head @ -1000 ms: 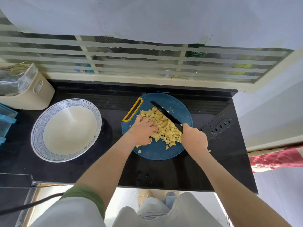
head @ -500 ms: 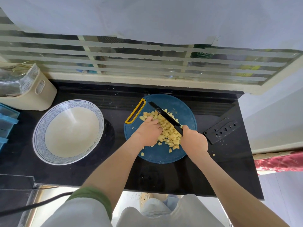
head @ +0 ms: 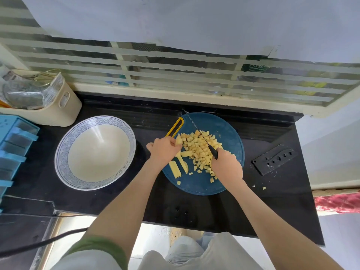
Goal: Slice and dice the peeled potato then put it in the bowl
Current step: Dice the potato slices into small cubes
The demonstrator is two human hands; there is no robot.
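Mostly the potato point(head: 196, 151) lies diced in a heap on the board point(head: 229, 131), with a few long strips point(head: 178, 166) left at its near-left edge; the bowl point(head: 97, 152) beside it holds nothing. Your left hand point(head: 164, 151) curls round pieces at the heap's edge, and your right hand point(head: 227, 166) grips the knife point(head: 202, 138). Line the strips up, tuck your fingertips back, and cut across them in even steps

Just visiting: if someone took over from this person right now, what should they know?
Left hand curls on the potato dice at the pile's left edge. Right hand grips the knife, blade over the pile. All on the blue cutting board.
Done: most potato diced.
Left: dice the long sticks by the left wrist, then move everything into the empty bowl.
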